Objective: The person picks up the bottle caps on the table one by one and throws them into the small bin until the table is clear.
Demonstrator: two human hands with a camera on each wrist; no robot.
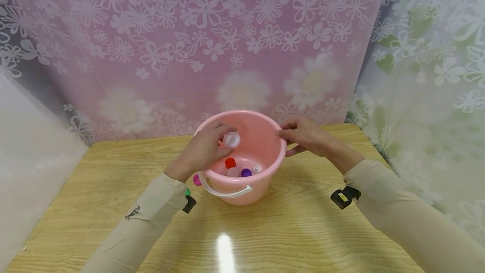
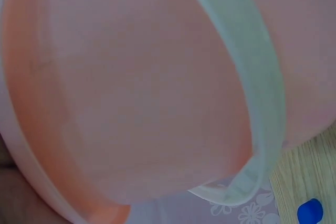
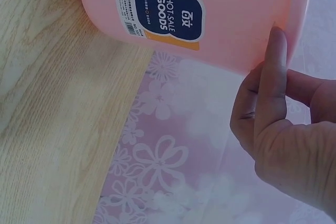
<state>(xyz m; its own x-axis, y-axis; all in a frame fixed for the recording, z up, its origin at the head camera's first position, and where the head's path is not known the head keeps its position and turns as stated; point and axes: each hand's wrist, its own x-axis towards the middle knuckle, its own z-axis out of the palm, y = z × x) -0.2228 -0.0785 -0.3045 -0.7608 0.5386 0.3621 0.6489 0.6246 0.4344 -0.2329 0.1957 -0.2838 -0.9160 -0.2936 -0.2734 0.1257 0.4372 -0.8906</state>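
A pink bucket (image 1: 265,138) with a white handle (image 1: 223,194) stands on the wooden table. My left hand (image 1: 201,148) reaches over its left rim and holds a whitish translucent cap (image 1: 232,140) between thumb and fingers, above the bucket's inside. On the bucket's floor lie a red cap (image 1: 230,163), a pale cap (image 1: 233,172), a purple cap (image 1: 246,172) and a clear cap (image 1: 257,169). My right hand (image 1: 306,136) grips the right rim, thumb on top and fingers against the outer wall. In the left wrist view, the bucket's wall hides most of the left hand.
Left of the bucket, a magenta cap (image 1: 197,180) and a green piece (image 1: 187,191) show partly behind the left arm. A blue cap (image 2: 310,212) lies on the table (image 1: 303,231). A flowered curtain (image 1: 212,54) hangs behind the table's far edge.
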